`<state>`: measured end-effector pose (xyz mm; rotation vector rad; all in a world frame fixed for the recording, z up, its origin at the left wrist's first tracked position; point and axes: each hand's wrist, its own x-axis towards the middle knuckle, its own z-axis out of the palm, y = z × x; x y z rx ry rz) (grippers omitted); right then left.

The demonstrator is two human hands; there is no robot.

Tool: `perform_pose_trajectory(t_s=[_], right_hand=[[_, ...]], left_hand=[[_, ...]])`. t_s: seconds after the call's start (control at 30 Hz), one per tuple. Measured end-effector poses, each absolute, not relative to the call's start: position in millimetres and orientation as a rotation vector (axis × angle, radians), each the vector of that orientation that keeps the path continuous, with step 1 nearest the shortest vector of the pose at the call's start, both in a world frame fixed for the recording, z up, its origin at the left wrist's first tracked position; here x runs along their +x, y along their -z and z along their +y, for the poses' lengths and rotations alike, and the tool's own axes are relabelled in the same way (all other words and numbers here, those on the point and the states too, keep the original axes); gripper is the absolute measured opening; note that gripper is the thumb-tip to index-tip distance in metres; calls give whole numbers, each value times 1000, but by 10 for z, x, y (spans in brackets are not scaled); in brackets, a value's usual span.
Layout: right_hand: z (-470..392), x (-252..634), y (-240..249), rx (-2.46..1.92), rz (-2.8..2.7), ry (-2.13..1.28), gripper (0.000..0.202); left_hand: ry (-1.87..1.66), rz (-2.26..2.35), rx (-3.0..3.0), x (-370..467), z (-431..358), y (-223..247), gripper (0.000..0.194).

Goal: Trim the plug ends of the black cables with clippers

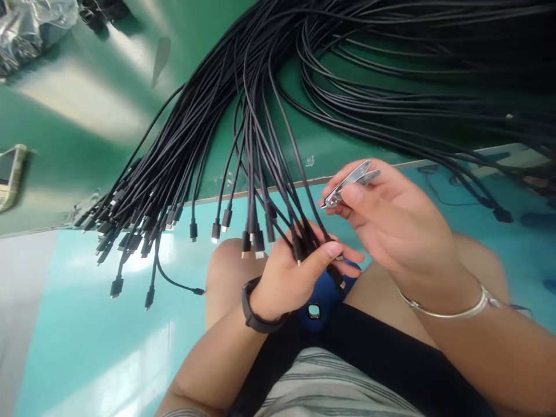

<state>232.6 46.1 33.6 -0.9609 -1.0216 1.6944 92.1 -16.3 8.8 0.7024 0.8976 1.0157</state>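
Several black cables (pixel 256 110) hang over the front edge of a green table, their plug ends pointing down. My left hand (pixel 295 269) is closed around a few of these cables near their plugs, with the thumb across them. Up and to the right of it, my right hand (pixel 382 220) holds a silver nail clipper (pixel 351 182) between thumb and fingers, its jaws pointing down and left. The clipper is apart from the cables. A larger bunch of plug ends (pixel 134 220) hangs at the left, touched by neither hand.
The green table (pixel 174 23) carries more coiled black cables (pixel 391 110) at the right. A clear plastic bag (pixel 35 29) lies at the far upper left, and a phone (pixel 12 176) sits near the left edge. Below is a turquoise floor (pixel 99 330).
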Motion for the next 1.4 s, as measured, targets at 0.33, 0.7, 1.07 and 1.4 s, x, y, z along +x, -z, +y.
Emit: perform_pose_trajectory(t_s=[0.33, 0.7, 1.07, 1.4], right_hand=[[284, 2221, -321, -1027, -929, -1677, 11], [-23, 2170, -219, -947, -799, -1923, 12], [-12, 2206, -158, -896, -787, -1906, 13], [97, 2319, -10, -991, -938, -1790, 14]], left_hand=[[-1178, 882, 607, 569, -278, -128, 27], [-1139, 964, 492, 663, -362, -79, 32], [-1058, 1051, 522, 729, -339, -62, 30], [-1073, 1156, 517, 805, -337, 73, 27]])
